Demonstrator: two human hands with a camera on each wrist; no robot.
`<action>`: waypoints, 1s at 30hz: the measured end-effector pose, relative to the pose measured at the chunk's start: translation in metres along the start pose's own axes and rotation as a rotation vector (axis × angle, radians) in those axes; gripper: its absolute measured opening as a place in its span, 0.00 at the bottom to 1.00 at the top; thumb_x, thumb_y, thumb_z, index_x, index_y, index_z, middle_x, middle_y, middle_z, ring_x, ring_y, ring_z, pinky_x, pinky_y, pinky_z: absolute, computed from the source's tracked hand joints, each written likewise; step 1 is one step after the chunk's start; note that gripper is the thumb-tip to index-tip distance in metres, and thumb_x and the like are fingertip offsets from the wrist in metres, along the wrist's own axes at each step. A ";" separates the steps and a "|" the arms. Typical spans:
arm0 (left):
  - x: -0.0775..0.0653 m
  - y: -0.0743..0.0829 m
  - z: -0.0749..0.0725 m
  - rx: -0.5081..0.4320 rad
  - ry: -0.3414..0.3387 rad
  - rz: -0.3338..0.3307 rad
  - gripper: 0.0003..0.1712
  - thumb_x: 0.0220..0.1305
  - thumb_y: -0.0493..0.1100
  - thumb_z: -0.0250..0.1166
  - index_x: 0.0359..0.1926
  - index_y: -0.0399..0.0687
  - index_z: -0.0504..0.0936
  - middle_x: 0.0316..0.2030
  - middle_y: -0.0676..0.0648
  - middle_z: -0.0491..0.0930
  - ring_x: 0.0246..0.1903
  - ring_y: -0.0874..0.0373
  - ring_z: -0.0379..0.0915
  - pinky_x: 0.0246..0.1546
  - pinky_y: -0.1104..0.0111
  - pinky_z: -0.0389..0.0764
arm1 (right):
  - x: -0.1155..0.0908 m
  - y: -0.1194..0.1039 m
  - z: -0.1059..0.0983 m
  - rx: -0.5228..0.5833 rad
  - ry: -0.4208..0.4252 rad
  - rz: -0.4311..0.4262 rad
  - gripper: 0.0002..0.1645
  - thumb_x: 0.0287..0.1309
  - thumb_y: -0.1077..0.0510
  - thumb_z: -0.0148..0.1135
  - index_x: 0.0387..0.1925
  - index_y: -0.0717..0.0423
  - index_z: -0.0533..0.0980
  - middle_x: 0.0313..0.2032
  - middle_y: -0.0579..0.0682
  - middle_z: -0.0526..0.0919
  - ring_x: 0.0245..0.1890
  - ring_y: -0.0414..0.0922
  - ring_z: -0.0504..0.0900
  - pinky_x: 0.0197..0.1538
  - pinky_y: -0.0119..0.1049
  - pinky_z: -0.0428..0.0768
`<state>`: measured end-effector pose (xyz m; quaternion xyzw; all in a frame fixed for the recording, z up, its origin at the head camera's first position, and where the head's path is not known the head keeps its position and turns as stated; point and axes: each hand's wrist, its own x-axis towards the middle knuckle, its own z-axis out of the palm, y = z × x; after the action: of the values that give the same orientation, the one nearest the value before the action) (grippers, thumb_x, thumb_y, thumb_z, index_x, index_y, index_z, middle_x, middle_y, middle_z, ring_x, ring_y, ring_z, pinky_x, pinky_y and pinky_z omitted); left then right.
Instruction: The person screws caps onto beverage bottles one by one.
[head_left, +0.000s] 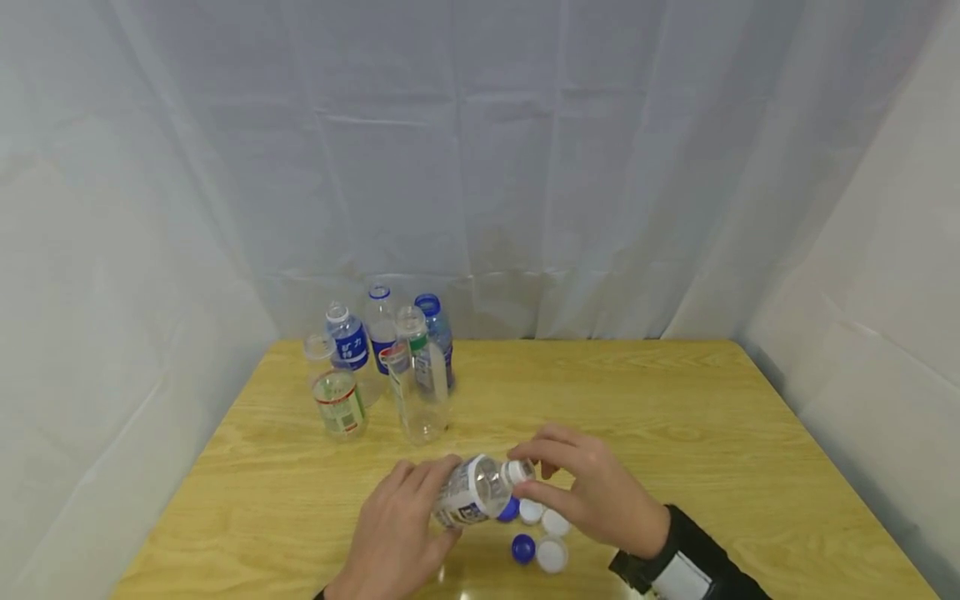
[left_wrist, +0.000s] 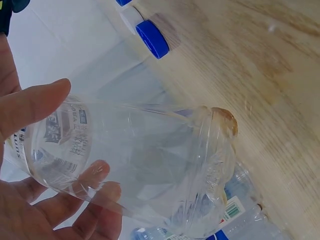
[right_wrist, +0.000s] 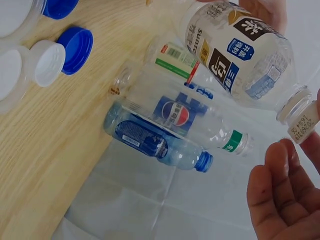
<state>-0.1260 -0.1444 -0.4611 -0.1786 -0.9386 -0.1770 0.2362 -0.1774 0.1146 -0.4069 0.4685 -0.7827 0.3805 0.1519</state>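
Tilted over the front of the table, a clear plastic bottle with a white label is gripped round its body by my left hand. In the left wrist view, thumb and fingers wrap the label end of the bottle, its base pointing away. My right hand pinches the white cap at the neck between thumb and forefinger. The right wrist view shows date print on the cap, and the other fingers loosely bent. Beneath the bottle neck lie several loose caps, including a blue one and a white one.
Several uncapped bottles stand in a group at the back left of the wooden table, among them a blue-tinted bottle and a short one with a green label. White sheeting hangs behind and along both sides.
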 end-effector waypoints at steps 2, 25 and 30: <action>0.000 0.000 0.000 -0.004 -0.003 -0.004 0.49 0.33 0.51 0.84 0.63 0.60 0.76 0.46 0.57 0.84 0.42 0.65 0.73 0.42 0.69 0.80 | 0.000 0.000 0.000 0.003 0.001 -0.008 0.17 0.59 0.56 0.71 0.51 0.49 0.82 0.43 0.41 0.83 0.35 0.32 0.79 0.38 0.19 0.79; 0.000 0.003 -0.007 -0.122 -0.135 -0.080 0.47 0.34 0.51 0.83 0.62 0.63 0.76 0.46 0.61 0.84 0.41 0.69 0.71 0.39 0.69 0.78 | -0.001 -0.001 -0.005 0.050 -0.070 -0.082 0.23 0.56 0.67 0.71 0.53 0.48 0.81 0.50 0.45 0.80 0.44 0.37 0.81 0.46 0.23 0.81; 0.001 0.004 -0.010 -0.165 -0.244 -0.117 0.46 0.39 0.53 0.81 0.64 0.63 0.75 0.45 0.61 0.83 0.41 0.68 0.71 0.38 0.69 0.77 | -0.003 0.000 -0.006 0.092 -0.071 -0.072 0.22 0.57 0.67 0.71 0.53 0.48 0.82 0.50 0.44 0.81 0.47 0.39 0.82 0.48 0.27 0.83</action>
<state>-0.1218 -0.1450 -0.4517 -0.1628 -0.9514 -0.2439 0.0943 -0.1768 0.1207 -0.4043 0.5160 -0.7520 0.3935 0.1158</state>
